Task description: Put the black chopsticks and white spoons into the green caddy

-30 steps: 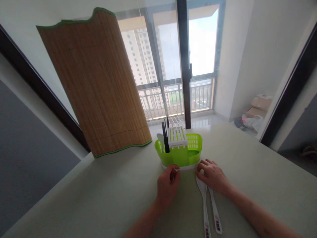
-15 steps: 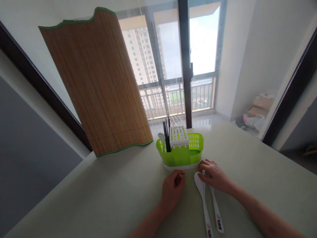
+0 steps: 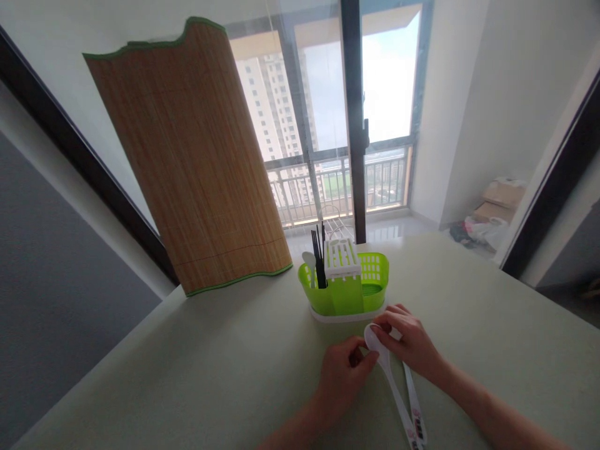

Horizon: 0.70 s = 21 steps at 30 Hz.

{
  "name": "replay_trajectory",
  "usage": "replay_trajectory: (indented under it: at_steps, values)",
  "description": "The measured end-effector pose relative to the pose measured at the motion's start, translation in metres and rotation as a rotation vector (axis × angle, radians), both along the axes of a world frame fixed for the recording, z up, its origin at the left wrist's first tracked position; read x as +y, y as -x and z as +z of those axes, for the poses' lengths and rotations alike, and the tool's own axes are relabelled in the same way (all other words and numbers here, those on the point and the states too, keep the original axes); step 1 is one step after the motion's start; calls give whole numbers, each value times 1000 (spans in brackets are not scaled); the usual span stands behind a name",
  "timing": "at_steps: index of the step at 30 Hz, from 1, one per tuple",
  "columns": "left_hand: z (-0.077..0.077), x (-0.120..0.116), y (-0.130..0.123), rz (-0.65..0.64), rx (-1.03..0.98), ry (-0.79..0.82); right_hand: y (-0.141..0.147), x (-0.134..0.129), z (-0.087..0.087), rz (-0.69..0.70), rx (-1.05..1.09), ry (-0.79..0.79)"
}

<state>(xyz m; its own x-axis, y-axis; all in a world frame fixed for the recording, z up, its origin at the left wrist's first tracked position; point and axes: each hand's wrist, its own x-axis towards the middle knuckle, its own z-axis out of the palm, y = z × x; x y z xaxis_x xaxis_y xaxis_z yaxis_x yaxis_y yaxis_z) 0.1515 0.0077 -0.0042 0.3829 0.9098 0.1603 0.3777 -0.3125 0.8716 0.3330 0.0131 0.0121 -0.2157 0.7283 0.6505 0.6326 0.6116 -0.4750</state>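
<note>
A long-handled white spoon [image 3: 389, 372] lies at a slant over the table, its bowl toward the basket. My right hand [image 3: 415, 340] is closed, thumb and fingertips pinching the bowl's far edge. From the other side my left hand [image 3: 344, 375] has its thumb and curled forefinger at the bowl's left rim, gripping it. A second white utensil [image 3: 413, 397] lies partly under the first and my right hand; its head is hidden. Just beyond my hands stands a lime-green cutlery basket [image 3: 347, 303] with a white slatted top part [image 3: 343, 257].
Black chopsticks [image 3: 319, 262] and a small pale spoon [image 3: 309, 262] stand in the basket's left compartment. A bamboo mat [image 3: 192, 162] with green edging stands upright at the back left of the pale table [image 3: 197, 362]. Behind the table are glass doors with a dark frame [image 3: 354, 125].
My left hand has moved right to the spoon's bowl. The spoon has turned, its handle end swinging right against the second utensil. The view has shifted slightly.
</note>
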Motion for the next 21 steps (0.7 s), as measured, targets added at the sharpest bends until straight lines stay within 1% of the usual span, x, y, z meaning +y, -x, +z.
replay_trajectory:
  at_steps: [4, 7, 9, 11, 14, 16, 18, 21]
  values:
    - [1, 0, -2, -3, -32, -8, 4, -3, 1, 51, -1, 1]
    - [7, 4, 3, 75, -83, -24, 2, -3, 3, 83, -41, -7]
    - [13, 7, 9, 147, -109, -79, -2, -2, 4, 87, -81, -13]
    - [18, 11, 16, 214, -129, -152, -7, 0, 6, 59, -113, -18]
    - [22, 14, 26, 299, -143, -267, -17, 5, 7, -39, -165, -13]
    - [23, 14, 29, 337, -128, -341, -24, 8, 7, -100, -224, 21]
    - [23, 14, 31, 357, -96, -393, -30, 11, 5, -147, -282, 93]
    - [23, 14, 33, 376, -56, -442, -36, 14, -1, -180, -318, 249]
